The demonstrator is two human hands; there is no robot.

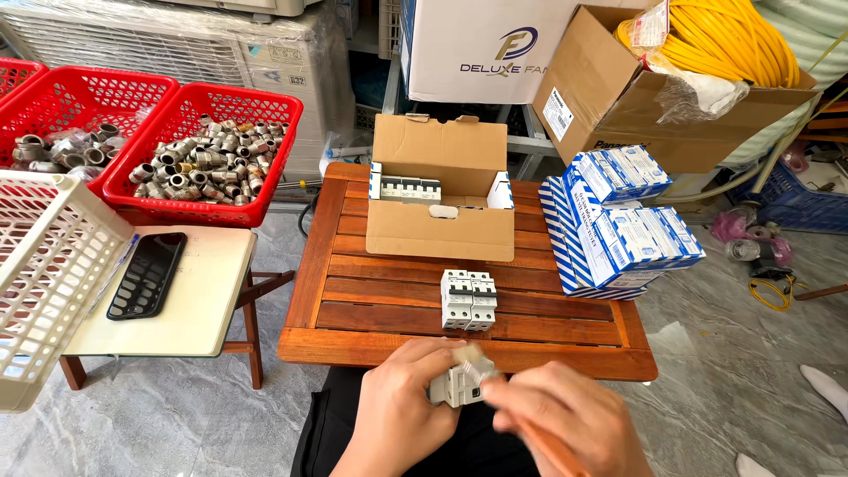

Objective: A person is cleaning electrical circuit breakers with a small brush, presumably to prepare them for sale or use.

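My left hand (397,402) grips a small white circuit breaker (456,385) just below the near edge of the slatted wooden table (353,291). My right hand (565,420) is blurred and closed around a thin wooden-handled tool (541,444), its tip at the breaker. Two more white breakers (469,300) lie side by side in the middle of the table. Behind them stands an open cardboard box (440,190) with a row of breakers (410,188) inside.
Blue-and-white small boxes (618,225) are stacked at the table's right. Two red baskets (208,150) of metal fittings and a white basket (44,274) stand left, with a phone (147,275) on a low stool. Large cartons and a yellow cable coil (729,35) sit behind.
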